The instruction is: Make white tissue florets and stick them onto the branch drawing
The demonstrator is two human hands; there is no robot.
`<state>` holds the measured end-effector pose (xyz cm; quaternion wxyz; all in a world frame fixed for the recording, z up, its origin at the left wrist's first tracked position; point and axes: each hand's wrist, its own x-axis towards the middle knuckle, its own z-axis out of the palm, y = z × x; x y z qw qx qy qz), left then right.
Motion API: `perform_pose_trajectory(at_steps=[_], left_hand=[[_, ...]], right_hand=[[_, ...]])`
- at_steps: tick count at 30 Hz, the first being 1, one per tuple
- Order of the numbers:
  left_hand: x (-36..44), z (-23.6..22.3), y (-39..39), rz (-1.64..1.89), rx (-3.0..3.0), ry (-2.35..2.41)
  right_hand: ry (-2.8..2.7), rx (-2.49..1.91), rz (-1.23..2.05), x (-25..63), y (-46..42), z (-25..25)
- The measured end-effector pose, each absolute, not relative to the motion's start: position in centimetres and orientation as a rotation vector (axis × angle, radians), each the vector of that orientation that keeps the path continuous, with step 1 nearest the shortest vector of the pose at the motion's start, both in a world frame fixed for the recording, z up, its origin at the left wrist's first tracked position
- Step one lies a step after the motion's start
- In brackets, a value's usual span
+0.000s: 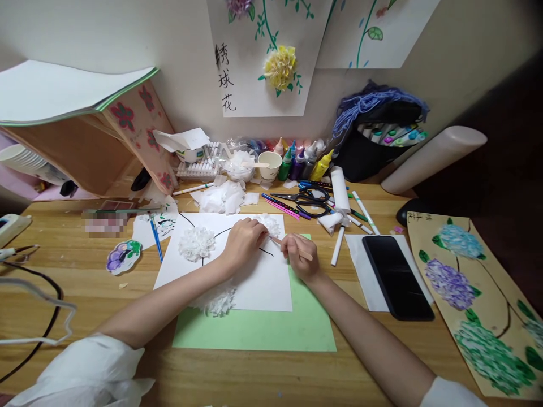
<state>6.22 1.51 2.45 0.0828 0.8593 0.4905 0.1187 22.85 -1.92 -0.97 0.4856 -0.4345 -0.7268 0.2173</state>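
Head view: looking down on a white sheet [263, 288], laid over a green sheet [254, 334], with both hands near the far right corner.
Wooden stick [306, 256]: held aslant, long axis running from near right to far left; far tip aimed towards the left fingertips and the flower just past them.
Right hand [299, 259]: curled closed, pinching the stick partway along; placed to the right of the flower and a little nearer the body.
Left hand [244, 244]: fingers bent and pressed together, reaching in from the left over the near side of the flower; cannot tell whether pinching paper, with the tips partly hidden.
Far right paper flower [271, 224]: on the white sheet, beyond the gap between the hands; nearer to the left hand, partly covered by those fingers.
Short black line [267, 251]: drawn just nearer the body than the stick tip, between the hands.
Left paper flower [197, 243]: well left of the stick, beyond the left forearm.
Near paper flower [220, 301]: partly hidden beneath the left forearm.
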Motion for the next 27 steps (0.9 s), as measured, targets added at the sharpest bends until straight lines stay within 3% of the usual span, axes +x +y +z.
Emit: perform_pose_trajectory(at_steps=[4,14,27], left_hand=[[6.0,2.8,1.0,0.370,2.559,1.523],[4.7,2.7,1.1,0.022,2.291,1.499],[5.2,3.1,1.4,-0.013,2.258,1.463]], right_hand=[[-1.761,-1.106,0.532,22.8,-1.8,-1.0],[-1.515,-1.287,0.743,22.2,-1.6,-0.8],[-1.738,-1.080,0.518,22.3,-2.1,-0.8]])
